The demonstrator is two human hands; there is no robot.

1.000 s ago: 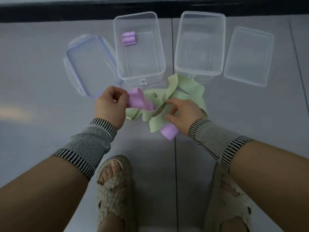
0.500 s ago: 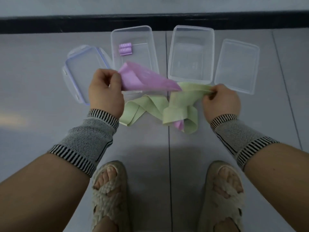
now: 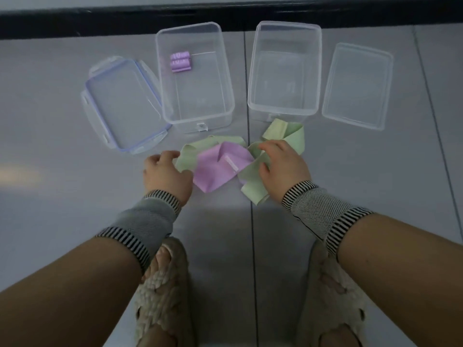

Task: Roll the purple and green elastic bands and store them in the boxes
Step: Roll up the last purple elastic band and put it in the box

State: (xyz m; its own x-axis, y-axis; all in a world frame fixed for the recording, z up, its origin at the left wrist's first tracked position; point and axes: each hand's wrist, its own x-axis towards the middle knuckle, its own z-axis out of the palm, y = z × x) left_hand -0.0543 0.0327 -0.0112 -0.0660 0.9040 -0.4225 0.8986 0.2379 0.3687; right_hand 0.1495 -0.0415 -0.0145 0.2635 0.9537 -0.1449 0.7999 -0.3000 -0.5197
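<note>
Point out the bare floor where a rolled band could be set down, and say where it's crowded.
Bare floor lies left of the blue-edged lid and right of the clear lid. The right box holds nothing visible. Crowded: the purple band and green bands between the left hand and right hand.

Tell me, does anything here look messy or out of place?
Yes: the loose purple band and green bands lie tangled in a heap on the floor, between the left hand and right hand. Only the rolled purple bands sit tidily in the left box.
</note>
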